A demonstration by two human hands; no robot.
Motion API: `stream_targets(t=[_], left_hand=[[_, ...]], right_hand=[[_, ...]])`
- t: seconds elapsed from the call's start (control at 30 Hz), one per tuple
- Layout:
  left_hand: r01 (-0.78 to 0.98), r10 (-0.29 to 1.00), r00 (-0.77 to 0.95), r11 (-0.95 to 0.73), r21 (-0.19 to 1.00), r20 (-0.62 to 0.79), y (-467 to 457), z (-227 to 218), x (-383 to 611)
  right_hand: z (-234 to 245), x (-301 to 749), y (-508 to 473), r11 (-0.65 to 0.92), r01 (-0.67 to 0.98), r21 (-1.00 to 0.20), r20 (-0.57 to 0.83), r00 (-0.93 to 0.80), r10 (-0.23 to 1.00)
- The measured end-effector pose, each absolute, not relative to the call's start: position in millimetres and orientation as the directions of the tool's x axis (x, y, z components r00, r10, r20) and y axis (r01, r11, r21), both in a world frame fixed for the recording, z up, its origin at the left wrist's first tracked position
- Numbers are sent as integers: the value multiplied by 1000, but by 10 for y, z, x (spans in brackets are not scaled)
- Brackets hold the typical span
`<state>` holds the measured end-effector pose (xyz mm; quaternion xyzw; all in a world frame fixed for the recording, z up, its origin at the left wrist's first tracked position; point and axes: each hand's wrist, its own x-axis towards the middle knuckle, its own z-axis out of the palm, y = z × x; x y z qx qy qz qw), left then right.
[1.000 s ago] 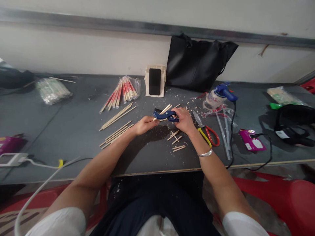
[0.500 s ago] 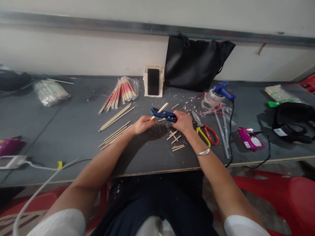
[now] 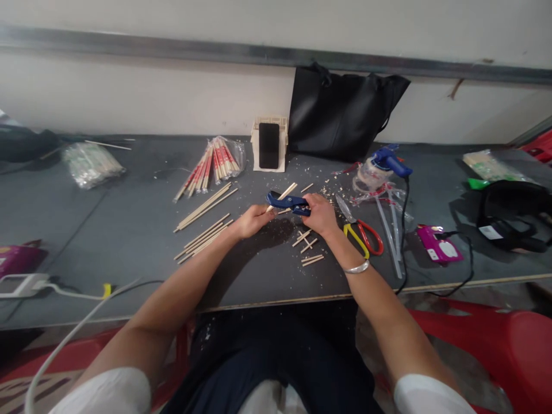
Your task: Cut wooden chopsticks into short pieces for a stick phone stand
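My right hand (image 3: 319, 213) is closed round the handles of a blue hand cutter (image 3: 287, 201). Wooden chopsticks (image 3: 290, 188) pass slantwise through the cutter's jaws, and my left hand (image 3: 255, 221) pinches their near end. How many sticks are in the grip is hard to make out. Short cut stick pieces (image 3: 307, 241) lie below the cutter, some crossing each other. To the left rest longer loose chopsticks (image 3: 202, 208) in two groups. Scissors (image 3: 360, 230) with one yellow and one red handle lie beside my right wrist.
A phone (image 3: 269, 146) leans on a small stick-built stand at the back, near a black bag (image 3: 340, 112). Plastic-wrapped chopsticks (image 3: 215, 164) fan out left of it. A blue glue gun (image 3: 390, 161), clear glue sticks (image 3: 390, 236) and a purple box (image 3: 440, 244) are at right.
The cutter and the held sticks have shifted very slightly to the right in view. Both hands keep their hold, and the other things lie as before.
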<state>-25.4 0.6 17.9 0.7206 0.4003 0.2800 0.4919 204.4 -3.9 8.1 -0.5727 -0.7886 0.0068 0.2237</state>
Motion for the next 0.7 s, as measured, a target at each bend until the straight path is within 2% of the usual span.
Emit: stream_targets(t=[0.23, 0.5, 0.7], left_hand=[[308, 870, 491, -209, 928, 33, -2, 167, -227], [286, 895, 438, -49, 957, -85, -6, 185, -207], [202, 880, 449, 67, 977, -153, -10, 253, -232]], right_hand=[[90, 2033, -52, 300, 913, -277, 348, -195, 917], [280, 1897, -126, 105, 966, -235, 142, -73, 987], [405, 1846, -163, 41, 986, -159, 30, -37, 999]])
